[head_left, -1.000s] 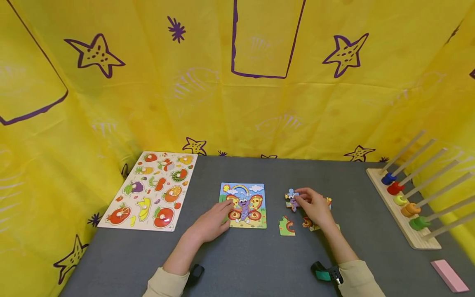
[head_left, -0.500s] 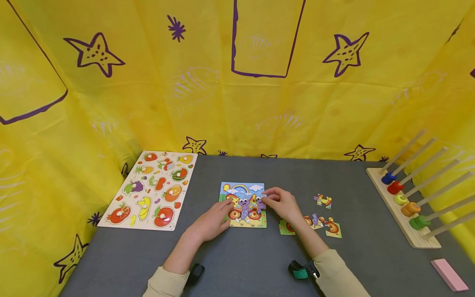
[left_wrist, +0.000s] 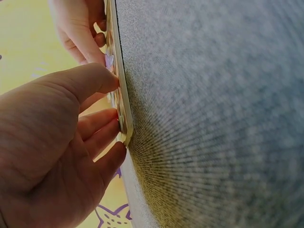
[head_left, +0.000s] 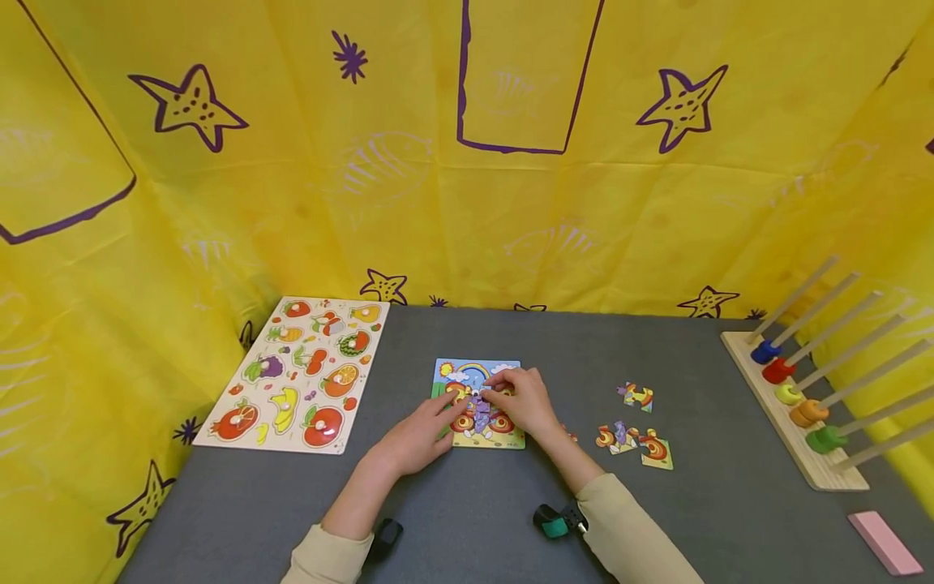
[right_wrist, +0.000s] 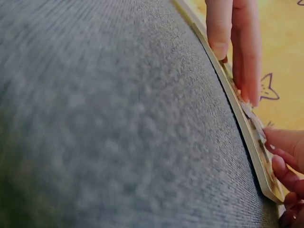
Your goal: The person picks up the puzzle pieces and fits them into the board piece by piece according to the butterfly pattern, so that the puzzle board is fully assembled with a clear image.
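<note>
One puzzle piece, pinched in right grip, over butterfly board, left grip relaxed

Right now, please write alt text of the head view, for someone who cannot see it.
A person's right hand holds a puzzle piece over a butterfly board; the left hand rests on its edge. A fruit board lies left, loose pieces and a peg stand right.

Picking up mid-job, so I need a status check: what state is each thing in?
Butterfly board: flat on the table
Left hand: fingers touching the butterfly board
Right hand: pinching a piece
Pinched piece: at the butterfly board; its fit can't be told
Loose pieces: lying apart from the butterfly board
Fruit board: lying flat
Peg rack: pegs up, rings low
Pink block: lying flat
</note>
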`<state>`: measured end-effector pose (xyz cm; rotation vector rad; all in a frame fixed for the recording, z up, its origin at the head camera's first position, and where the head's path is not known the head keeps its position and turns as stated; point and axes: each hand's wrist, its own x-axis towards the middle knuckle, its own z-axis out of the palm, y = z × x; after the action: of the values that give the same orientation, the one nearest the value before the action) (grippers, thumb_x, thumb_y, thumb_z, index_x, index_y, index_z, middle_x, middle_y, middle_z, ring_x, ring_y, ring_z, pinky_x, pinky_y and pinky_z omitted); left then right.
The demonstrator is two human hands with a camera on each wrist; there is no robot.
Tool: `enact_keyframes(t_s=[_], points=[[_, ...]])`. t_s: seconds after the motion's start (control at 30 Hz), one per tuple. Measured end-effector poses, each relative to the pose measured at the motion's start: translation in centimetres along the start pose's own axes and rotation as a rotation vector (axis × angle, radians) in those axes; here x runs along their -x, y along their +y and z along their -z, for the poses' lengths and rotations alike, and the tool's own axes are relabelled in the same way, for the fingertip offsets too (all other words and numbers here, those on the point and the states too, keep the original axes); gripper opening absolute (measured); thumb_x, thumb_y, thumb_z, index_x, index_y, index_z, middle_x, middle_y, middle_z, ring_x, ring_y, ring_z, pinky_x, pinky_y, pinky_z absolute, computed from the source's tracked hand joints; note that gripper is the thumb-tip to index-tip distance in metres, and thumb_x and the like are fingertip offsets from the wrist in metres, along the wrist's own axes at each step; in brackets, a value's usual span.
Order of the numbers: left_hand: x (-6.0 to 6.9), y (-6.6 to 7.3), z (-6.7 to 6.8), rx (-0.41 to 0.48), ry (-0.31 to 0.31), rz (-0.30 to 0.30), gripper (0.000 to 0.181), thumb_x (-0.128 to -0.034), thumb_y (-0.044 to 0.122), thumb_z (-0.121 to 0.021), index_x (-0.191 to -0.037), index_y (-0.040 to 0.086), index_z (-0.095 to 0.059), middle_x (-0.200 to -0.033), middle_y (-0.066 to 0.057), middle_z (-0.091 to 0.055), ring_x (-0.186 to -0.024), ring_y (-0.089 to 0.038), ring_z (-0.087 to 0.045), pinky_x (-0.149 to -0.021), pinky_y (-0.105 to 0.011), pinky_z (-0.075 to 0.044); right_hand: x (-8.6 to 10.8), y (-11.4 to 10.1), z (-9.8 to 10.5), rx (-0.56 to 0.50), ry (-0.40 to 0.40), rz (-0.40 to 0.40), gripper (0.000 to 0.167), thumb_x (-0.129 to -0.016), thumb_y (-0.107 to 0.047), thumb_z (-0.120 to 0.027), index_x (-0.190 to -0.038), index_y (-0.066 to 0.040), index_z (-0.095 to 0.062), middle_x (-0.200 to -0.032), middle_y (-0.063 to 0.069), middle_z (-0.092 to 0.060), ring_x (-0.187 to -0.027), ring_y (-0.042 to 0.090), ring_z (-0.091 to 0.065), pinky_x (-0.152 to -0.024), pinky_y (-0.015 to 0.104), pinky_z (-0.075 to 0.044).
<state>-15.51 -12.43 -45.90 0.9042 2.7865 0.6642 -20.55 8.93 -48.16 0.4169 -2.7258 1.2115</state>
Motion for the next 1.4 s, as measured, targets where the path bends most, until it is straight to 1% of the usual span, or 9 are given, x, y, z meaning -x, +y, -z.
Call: enact_keyframes(t_s=[0.2, 0.53, 0.7, 0.87, 1.0, 1.1, 1.17, 1.27, 1.4], points=[[0.3, 0.2, 0.2, -0.020, 0.010, -0.038, 0.046, -0.0953, 0.008, -0.057, -0.141, 0.002, -0.051, -0.147, -0.024, -0.039, -0.131, -0.042, -0.041, -0.102, -0.052, -0.039, -0.3, 0.2, -0.2, 0.017, -0.006, -0.004, 0.012, -0.080, -0.024, -0.082, -0.083, -0.015, -0.075, -0.072, -0.008, -0.061, -0.074, 0.015, -0.042, -0.068, 0.033, -0.033], [0.4, 0.2, 0.4, -0.022, 0.016, -0.049, 0.046, -0.0946, 0.006, -0.056, -0.140, 0.000, -0.051, -0.146, -0.026, -0.039, -0.131, -0.043, -0.041, -0.103, -0.052, -0.039, -0.4, 0.4, -0.4, 0.044, -0.004, -0.008, 0.012, -0.080, -0.026, -0.082, -0.080, -0.018, -0.073, -0.070, -0.009, -0.057, -0.072, 0.014, -0.041, -0.064, 0.031, -0.033], [0.4, 0.3, 0.4, -0.016, 0.015, -0.036, 0.046, -0.0943, 0.006, -0.057, -0.139, 0.001, -0.052, -0.145, -0.025, -0.040, -0.130, -0.042, -0.041, -0.102, -0.053, -0.040, -0.4, 0.3, -0.5, 0.063, -0.004, -0.015, 0.014, -0.080, -0.028, -0.082, -0.081, -0.018, -0.072, -0.068, -0.009, -0.054, -0.072, 0.015, -0.041, -0.064, 0.032, -0.032], [0.1, 0.4, 0.2, -0.070, 0.033, -0.020, 0.045, -0.0927, 0.008, -0.060, -0.138, 0.004, -0.056, -0.144, -0.022, -0.044, -0.128, -0.041, -0.044, -0.099, -0.054, -0.041, -0.4, 0.2, -0.5, 0.099, -0.009, -0.032, 0.014, -0.081, -0.030, -0.081, -0.081, -0.020, -0.071, -0.070, -0.009, -0.051, -0.073, 0.016, -0.041, -0.064, 0.032, -0.031], [-0.6, 0.6, 0.0, -0.138, 0.084, -0.071, 0.038, -0.0891, 0.006, -0.062, -0.126, -0.001, -0.061, -0.138, -0.020, -0.050, -0.127, -0.037, -0.048, -0.100, -0.053, -0.041, -0.4, 0.2, -0.6, 0.112, -0.015, -0.027, 0.013, -0.081, -0.029, -0.080, -0.080, -0.020, -0.072, -0.072, -0.008, -0.052, -0.075, 0.017, -0.042, -0.064, 0.033, -0.033], [-1.1, 0.7, -0.2, -0.153, 0.105, -0.118, 0.030, -0.0861, 0.002, -0.061, -0.116, -0.004, -0.061, -0.134, -0.021, -0.053, -0.126, -0.035, -0.050, -0.103, -0.048, -0.041, -0.4, 0.2, -0.6, 0.113, -0.019, -0.013, 0.010, -0.082, -0.027, -0.079, -0.081, -0.019, -0.072, -0.074, -0.006, -0.054, -0.076, 0.018, -0.043, -0.064, 0.034, -0.034], [-1.4, 0.9, -0.2, -0.145, 0.095, -0.122, 0.028, -0.0850, 0.000, -0.060, -0.113, -0.004, -0.058, -0.133, -0.022, -0.054, -0.125, -0.034, -0.051, -0.103, -0.046, -0.040, -0.4, 0.3, -0.5, 0.102, -0.026, -0.005, 0.009, -0.083, -0.025, -0.078, -0.081, -0.019, -0.073, -0.075, -0.006, -0.055, -0.077, 0.018, -0.043, -0.065, 0.033, -0.034], [-1.6, 1.1, -0.1, -0.118, 0.057, -0.089, 0.030, -0.0850, 0.000, -0.060, -0.115, -0.004, -0.056, -0.135, -0.022, -0.052, -0.126, -0.033, -0.050, -0.104, -0.045, -0.039, -0.5, 0.4, -0.3, 0.076, -0.039, 0.013, 0.006, -0.084, -0.022, -0.078, -0.082, -0.018, -0.073, -0.074, -0.007, -0.056, -0.076, 0.017, -0.043, -0.066, 0.033, -0.034], [-1.7, 1.4, 0.0, -0.130, 0.028, -0.059, 0.038, -0.0888, 0.004, -0.060, -0.126, -0.005, -0.056, -0.138, -0.020, -0.051, -0.129, -0.033, -0.048, -0.105, -0.046, -0.039, -0.7, 0.6, -0.2, 0.051, -0.050, 0.043, 0.005, -0.083, -0.017, -0.078, -0.082, -0.016, -0.073, -0.071, -0.007, -0.056, -0.073, 0.015, -0.043, -0.066, 0.032, -0.033]])
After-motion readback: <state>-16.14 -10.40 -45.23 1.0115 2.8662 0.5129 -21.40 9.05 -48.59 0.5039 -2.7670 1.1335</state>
